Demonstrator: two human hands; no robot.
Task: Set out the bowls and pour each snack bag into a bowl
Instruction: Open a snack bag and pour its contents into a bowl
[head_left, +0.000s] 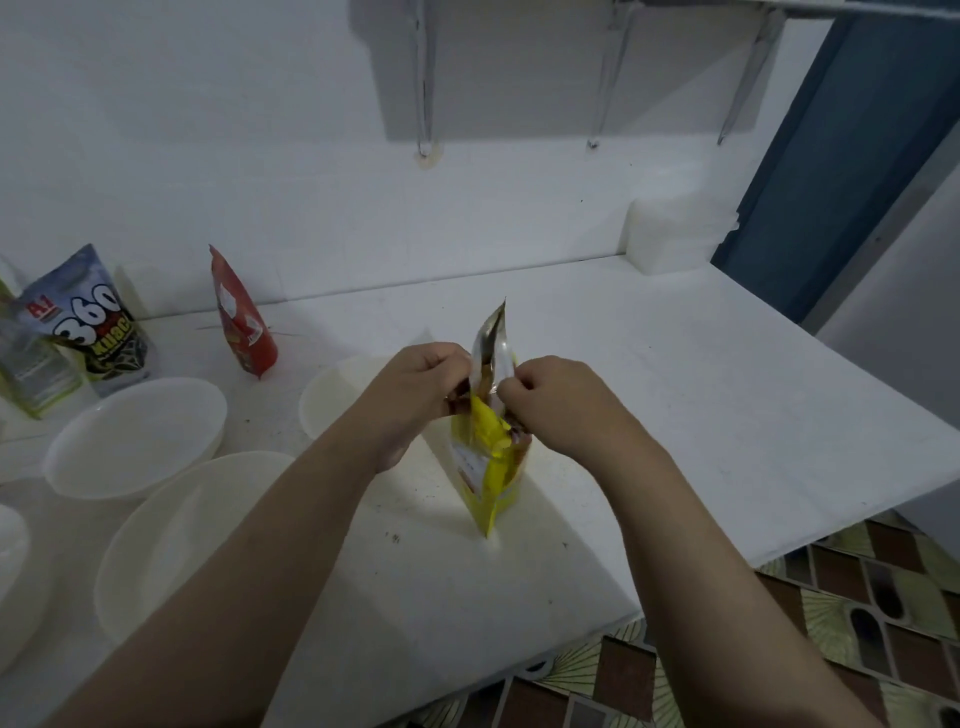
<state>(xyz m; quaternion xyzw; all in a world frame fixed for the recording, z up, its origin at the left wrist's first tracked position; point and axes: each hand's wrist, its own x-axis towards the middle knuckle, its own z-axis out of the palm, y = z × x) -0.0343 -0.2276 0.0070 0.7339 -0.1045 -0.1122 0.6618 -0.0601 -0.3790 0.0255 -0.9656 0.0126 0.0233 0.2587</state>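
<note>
A yellow snack bag (491, 462) stands upright on the white table (701, 395), about in the middle of it, with its bottom edge on the surface and its top open, showing a silver inner side. The left hand (421, 387) pinches one side of the bag's top and the right hand (558, 397) pinches the other side, fingers curled on the foil, the two hands close together. What is inside the bag cannot be seen. Just behind the left hand a white bowl (324, 397) sits on the table, mostly hidden by the arm; its inside is not visible enough to tell. Toward the left edge of the table another white bowl (137, 436) holds nothing, and nearer the front edge a larger white bowl (182, 535) also looks bare inside, partly covered by the left forearm. At the far left edge a piece of one more white dish (13, 561) shows. Along the back edge stand a closed red snack bag (241, 317) and, in the back left corner, a grey bag with "360" printed (91, 322). In the back right corner rests a white plastic box (675, 228).
</note>
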